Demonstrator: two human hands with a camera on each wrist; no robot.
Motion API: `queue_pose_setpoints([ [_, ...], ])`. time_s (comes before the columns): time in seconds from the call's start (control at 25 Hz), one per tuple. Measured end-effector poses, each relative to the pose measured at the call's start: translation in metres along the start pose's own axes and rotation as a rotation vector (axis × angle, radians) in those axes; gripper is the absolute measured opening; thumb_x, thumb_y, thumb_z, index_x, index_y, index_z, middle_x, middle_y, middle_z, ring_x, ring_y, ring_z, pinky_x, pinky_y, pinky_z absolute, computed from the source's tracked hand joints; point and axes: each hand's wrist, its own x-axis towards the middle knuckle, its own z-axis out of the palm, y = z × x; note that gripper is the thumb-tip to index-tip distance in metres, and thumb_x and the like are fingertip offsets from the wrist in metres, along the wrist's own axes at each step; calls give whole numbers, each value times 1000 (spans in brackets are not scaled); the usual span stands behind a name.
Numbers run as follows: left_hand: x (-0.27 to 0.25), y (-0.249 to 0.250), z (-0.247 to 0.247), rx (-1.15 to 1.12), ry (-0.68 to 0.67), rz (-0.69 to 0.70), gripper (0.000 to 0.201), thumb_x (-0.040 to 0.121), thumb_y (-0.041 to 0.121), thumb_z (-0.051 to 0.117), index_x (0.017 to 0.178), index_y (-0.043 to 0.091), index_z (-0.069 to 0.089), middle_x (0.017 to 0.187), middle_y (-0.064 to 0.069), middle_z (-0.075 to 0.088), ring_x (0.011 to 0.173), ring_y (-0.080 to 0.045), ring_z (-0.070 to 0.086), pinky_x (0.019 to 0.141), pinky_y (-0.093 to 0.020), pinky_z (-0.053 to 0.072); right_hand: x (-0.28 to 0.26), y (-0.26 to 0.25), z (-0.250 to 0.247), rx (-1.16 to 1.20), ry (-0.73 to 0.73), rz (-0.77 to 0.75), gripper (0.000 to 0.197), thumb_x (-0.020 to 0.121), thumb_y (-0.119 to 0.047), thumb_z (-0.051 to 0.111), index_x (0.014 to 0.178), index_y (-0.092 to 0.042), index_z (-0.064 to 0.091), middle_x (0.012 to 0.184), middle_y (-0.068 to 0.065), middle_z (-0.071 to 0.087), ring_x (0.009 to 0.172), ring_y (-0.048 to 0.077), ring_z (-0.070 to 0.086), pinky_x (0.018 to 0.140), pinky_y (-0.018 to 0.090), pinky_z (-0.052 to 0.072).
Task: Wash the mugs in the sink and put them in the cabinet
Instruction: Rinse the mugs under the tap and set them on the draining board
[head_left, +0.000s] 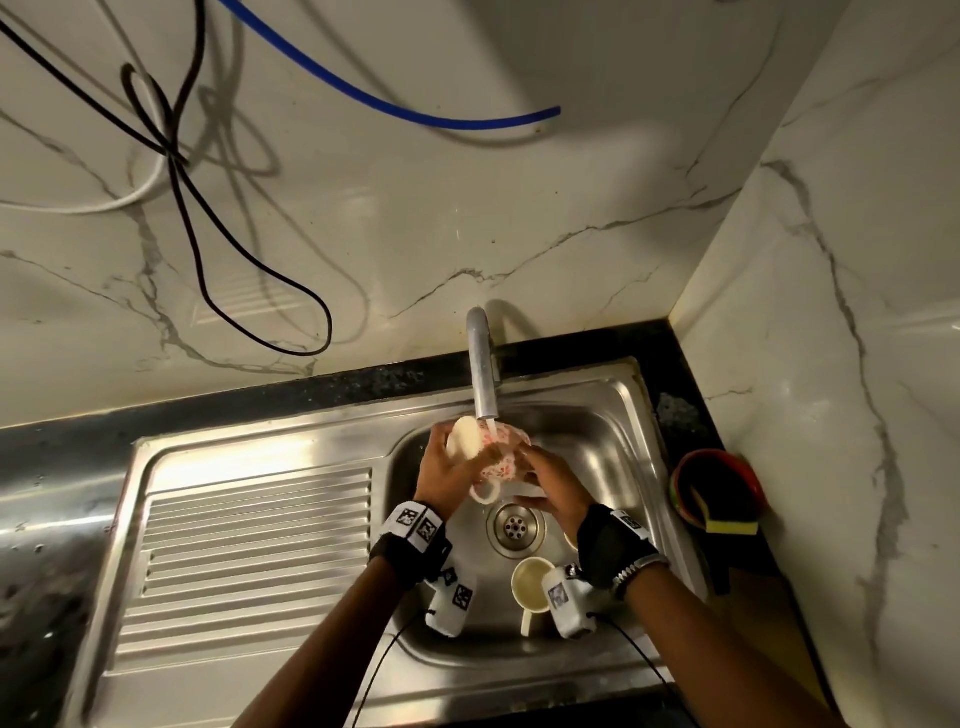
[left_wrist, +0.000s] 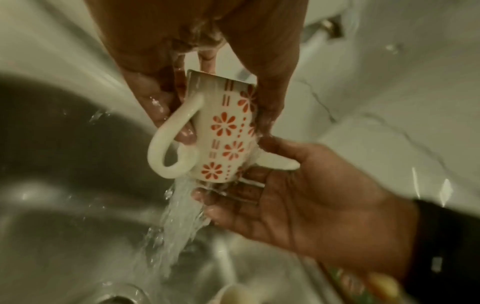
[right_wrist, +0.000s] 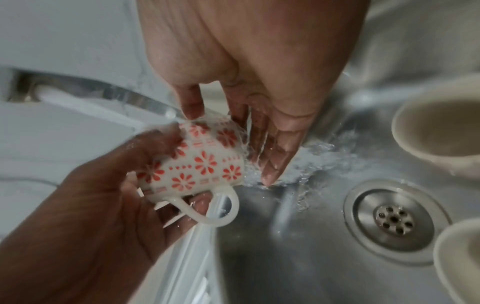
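Observation:
A white mug with red flowers (head_left: 493, 460) (left_wrist: 223, 131) (right_wrist: 202, 162) lies tilted under the running faucet (head_left: 483, 364), above the steel sink (head_left: 602, 441). My left hand (head_left: 441, 465) (left_wrist: 155, 98) (right_wrist: 109, 185) grips the mug's body, with one finger through the handle. My right hand (head_left: 556, 486) (left_wrist: 298, 195) (right_wrist: 272, 133) lies with straight fingers against the mug's rim end. Water runs over the mug and off both hands. A plain cream mug (head_left: 530, 577) (right_wrist: 439, 127) stands in the basin near the drain (head_left: 516, 527) (right_wrist: 394, 220). A second cream mug (right_wrist: 462, 257) shows at the edge.
A ribbed drainboard (head_left: 260, 545) lies left of the basin. On the dark counter to the right a red bowl (head_left: 685, 467) holds a yellow-green sponge (head_left: 727, 525). Marble walls close in behind and on the right. Black, white and blue cables (head_left: 384, 101) hang on the back wall.

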Motion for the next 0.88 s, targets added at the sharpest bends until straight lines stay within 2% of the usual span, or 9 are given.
queue_pose_setpoints([
  [0.08, -2, 5, 0, 494, 33, 213, 81, 61, 53, 89, 127, 34, 45, 123, 5, 53, 99, -14, 56, 81, -36, 54, 1, 5, 0, 142, -5, 67, 41, 104, -44, 56, 127, -13, 69, 118, 12, 72, 111, 24, 69, 99, 47, 55],
  [0.16, -4, 9, 3, 599, 58, 289, 85, 63, 56, 86, 131, 34, 43, 123, 8, 50, 99, -11, 52, 81, -34, 51, 1, 5, -1, 179, 10, 69, 38, 104, -42, 55, 121, -12, 70, 112, 10, 71, 106, 24, 67, 95, 45, 54],
  [0.24, -1, 7, 2, 241, 30, 172, 76, 67, 55, 85, 130, 32, 49, 122, 2, 62, 99, -17, 64, 85, -40, 57, 1, 0, 1, 153, 32, -6, 33, 105, -41, 54, 125, -20, 69, 119, 8, 71, 109, 23, 66, 94, 44, 53],
  [0.32, 2, 4, 1, -340, -117, -104, 59, 83, 45, 76, 133, 19, 59, 118, -11, 72, 101, -27, 71, 95, -48, 56, -1, -9, 7, 22, 50, -154, 27, 104, -36, 59, 128, -27, 68, 131, 6, 67, 118, 23, 66, 97, 48, 54],
  [0.44, -7, 1, -1, -787, -359, -382, 62, 94, 53, 59, 137, 7, 60, 122, -15, 68, 103, -27, 67, 91, -39, 54, -4, -15, 19, -191, 58, -328, 53, 86, -34, 85, 132, -22, 61, 139, -7, 48, 122, -5, 57, 108, 38, 52],
  [0.52, -14, -2, 3, -876, -383, -467, 65, 92, 58, 59, 134, 9, 63, 116, -10, 69, 97, -20, 68, 82, -30, 56, -6, -16, 27, -398, 57, -397, 66, 74, -50, 90, 130, -28, 63, 138, -10, 52, 122, -2, 57, 105, 32, 54],
  [0.68, -17, -5, 13, -878, -382, -443, 68, 93, 59, 59, 141, 11, 57, 129, -13, 61, 120, -25, 57, 100, -36, 46, -19, -22, 37, -426, 238, -480, 67, 69, -48, 92, 117, -37, 46, 110, -10, 69, 98, 8, 69, 83, 33, 61],
  [0.76, -14, -3, 15, -818, -367, -447, 65, 94, 59, 57, 135, 10, 62, 124, -14, 64, 112, -25, 62, 99, -40, 50, -21, -28, 36, -482, 298, -529, 80, 68, -46, 93, 124, -39, 37, 110, -9, 68, 94, 11, 69, 77, 33, 61],
  [0.88, -3, -7, 15, -684, -318, -440, 65, 85, 53, 68, 130, 7, 65, 115, -13, 60, 92, -23, 64, 91, -42, 54, -18, -39, 38, -676, 367, -651, 88, 68, -46, 91, 139, -36, 39, 124, -7, 65, 107, 15, 65, 82, 33, 58],
])
